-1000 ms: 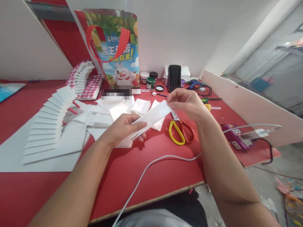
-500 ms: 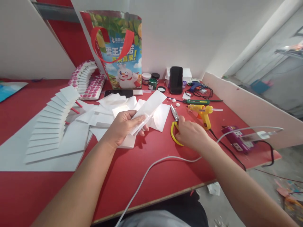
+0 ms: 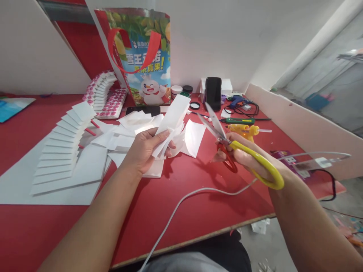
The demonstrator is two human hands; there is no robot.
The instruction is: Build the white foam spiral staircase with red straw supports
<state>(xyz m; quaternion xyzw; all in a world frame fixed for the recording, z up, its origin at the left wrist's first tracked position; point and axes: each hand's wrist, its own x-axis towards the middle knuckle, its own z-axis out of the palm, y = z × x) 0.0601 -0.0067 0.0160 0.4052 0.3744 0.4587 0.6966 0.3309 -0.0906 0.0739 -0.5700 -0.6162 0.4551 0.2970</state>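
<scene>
My left hand (image 3: 146, 147) is closed on a folded white paper strip (image 3: 173, 119), which it holds tilted up over the red table (image 3: 181, 215). In my right hand (image 3: 249, 156) are yellow and red scissors (image 3: 227, 141), lifted off the table with the blades apart and pointing toward the strip. The blade tips stand a short way right of the paper. Loose white paper pieces (image 3: 133, 132) lie under and behind my left hand.
A fan of white strips on a white sheet (image 3: 62, 151) lies at the left. At the back stand a printed bag (image 3: 144, 60), paint jars (image 3: 181, 90) and a black phone (image 3: 213, 92). A yellow glue gun (image 3: 244, 130), a power strip (image 3: 295, 164) and a white cable (image 3: 181, 200) sit to the right.
My right hand let go of the strip, dropped to the scissors on the table, and has lifted them with blades apart. My left hand tilted the strip more upright.
</scene>
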